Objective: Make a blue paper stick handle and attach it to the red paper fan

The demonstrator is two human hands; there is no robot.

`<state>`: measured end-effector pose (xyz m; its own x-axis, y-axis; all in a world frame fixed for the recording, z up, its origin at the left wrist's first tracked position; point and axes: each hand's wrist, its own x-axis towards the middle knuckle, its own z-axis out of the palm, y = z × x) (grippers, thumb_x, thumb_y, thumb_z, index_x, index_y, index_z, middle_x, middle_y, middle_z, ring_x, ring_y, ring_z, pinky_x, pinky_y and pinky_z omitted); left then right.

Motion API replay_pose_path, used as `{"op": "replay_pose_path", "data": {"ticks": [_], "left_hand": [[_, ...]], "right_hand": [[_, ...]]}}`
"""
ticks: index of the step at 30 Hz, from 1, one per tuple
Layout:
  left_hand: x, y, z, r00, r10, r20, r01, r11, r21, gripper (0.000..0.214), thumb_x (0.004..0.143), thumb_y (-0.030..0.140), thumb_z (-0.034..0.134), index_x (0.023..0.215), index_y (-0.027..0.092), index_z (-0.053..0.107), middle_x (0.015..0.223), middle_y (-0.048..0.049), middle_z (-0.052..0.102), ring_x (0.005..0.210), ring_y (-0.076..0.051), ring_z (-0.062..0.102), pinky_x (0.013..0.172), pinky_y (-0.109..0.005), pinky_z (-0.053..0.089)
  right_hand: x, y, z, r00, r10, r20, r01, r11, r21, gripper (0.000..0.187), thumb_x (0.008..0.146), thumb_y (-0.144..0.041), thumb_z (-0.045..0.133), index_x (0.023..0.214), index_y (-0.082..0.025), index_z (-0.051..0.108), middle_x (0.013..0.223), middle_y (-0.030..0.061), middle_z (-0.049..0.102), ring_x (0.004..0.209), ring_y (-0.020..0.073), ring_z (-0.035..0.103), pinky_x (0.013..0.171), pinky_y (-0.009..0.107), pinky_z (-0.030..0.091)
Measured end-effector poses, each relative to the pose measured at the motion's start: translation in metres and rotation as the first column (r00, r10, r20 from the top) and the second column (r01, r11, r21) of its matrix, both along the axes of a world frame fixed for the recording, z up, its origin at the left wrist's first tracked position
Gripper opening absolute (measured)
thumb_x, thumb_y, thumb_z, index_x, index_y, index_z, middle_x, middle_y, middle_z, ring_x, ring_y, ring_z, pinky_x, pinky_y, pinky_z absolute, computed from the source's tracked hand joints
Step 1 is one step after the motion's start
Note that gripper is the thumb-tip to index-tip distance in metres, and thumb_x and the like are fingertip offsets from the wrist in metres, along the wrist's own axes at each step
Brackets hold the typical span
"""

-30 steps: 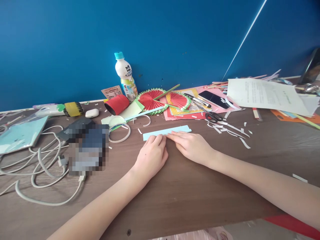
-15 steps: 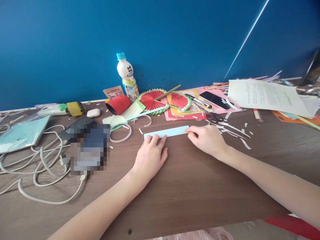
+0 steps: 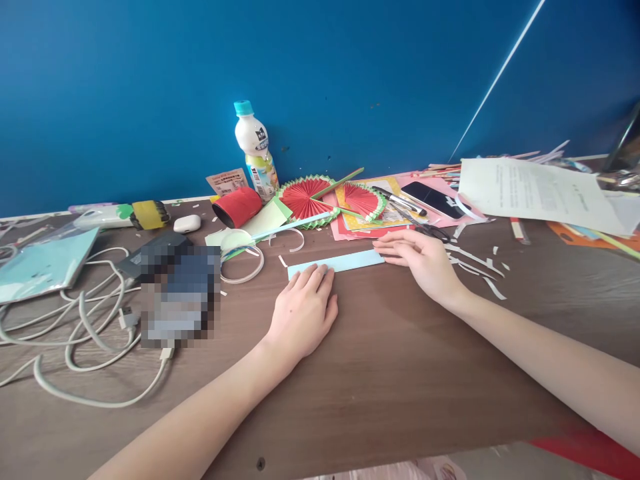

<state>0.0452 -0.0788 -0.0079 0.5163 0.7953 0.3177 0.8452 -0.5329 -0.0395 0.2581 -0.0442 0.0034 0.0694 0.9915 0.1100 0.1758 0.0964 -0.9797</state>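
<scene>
A narrow light-blue paper strip (image 3: 353, 260) lies flat on the brown tabletop (image 3: 380, 373). My left hand (image 3: 306, 310) rests on its left part with the fingers stretched out and the palm down, pressing it to the table. At the strip's right end, my right hand (image 3: 423, 263) has its fingers extended, their tips touching or just above the paper. Behind my right hand lie black-handled scissors (image 3: 434, 230), partly hidden by it. Two red paper fans with green-and-white edges (image 3: 306, 200) lie beyond the strip.
A drink bottle (image 3: 257, 153) stands by the blue wall, next to a red cup (image 3: 237, 207) on its side. White cables (image 3: 83, 313) and a power bank (image 3: 155, 257) spread at left. Phone (image 3: 434, 199), printed sheet (image 3: 530, 190) and white paper scraps (image 3: 475, 260) lie at right.
My right hand has loosened from a curled pinch at the strip's right end into extended fingers. My left hand has flattened slightly on the strip, which stays in place.
</scene>
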Motion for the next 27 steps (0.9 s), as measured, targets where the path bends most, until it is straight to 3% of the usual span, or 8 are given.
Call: {"op": "replay_pose_path", "data": {"ticks": [4, 9, 27], "left_hand": [[-0.001, 0.002, -0.001, 1.000, -0.016, 0.010, 0.016, 0.999, -0.033, 0.044, 0.088, 0.027, 0.034, 0.128, 0.012, 0.044, 0.129, -0.0084, 0.052, 0.119, -0.023, 0.046, 0.101, -0.042, 0.039], [-0.001, 0.003, -0.001, 0.999, -0.036, 0.026, 0.037, 0.998, -0.046, 0.042, 0.088, 0.027, 0.035, 0.124, 0.013, 0.050, 0.128, -0.0074, 0.053, 0.117, -0.024, 0.048, 0.100, -0.042, 0.039], [-0.001, 0.004, -0.002, 1.000, -0.024, 0.006, 0.025, 0.999, -0.036, 0.042, 0.087, 0.027, 0.035, 0.124, 0.012, 0.051, 0.129, -0.0061, 0.053, 0.118, -0.024, 0.047, 0.102, -0.040, 0.038]], "right_hand": [[-0.001, -0.002, 0.002, 0.998, 0.009, -0.065, -0.011, 1.000, -0.024, 0.019, 0.075, -0.014, 0.045, 0.083, -0.019, 0.062, 0.098, 0.0058, 0.068, 0.098, 0.0183, 0.062, 0.082, 0.036, 0.052], [0.000, 0.001, -0.001, 0.994, 0.009, -0.105, -0.013, 0.999, -0.033, 0.017, 0.074, -0.015, 0.046, 0.081, -0.019, 0.061, 0.094, 0.0049, 0.068, 0.098, 0.0182, 0.062, 0.083, 0.036, 0.051], [0.005, 0.004, -0.013, 0.979, 0.115, 0.167, -0.134, 0.985, 0.105, 0.014, 0.072, -0.014, 0.049, 0.080, -0.016, 0.059, 0.084, 0.0069, 0.068, 0.081, 0.0198, 0.066, 0.076, 0.037, 0.052]]}}
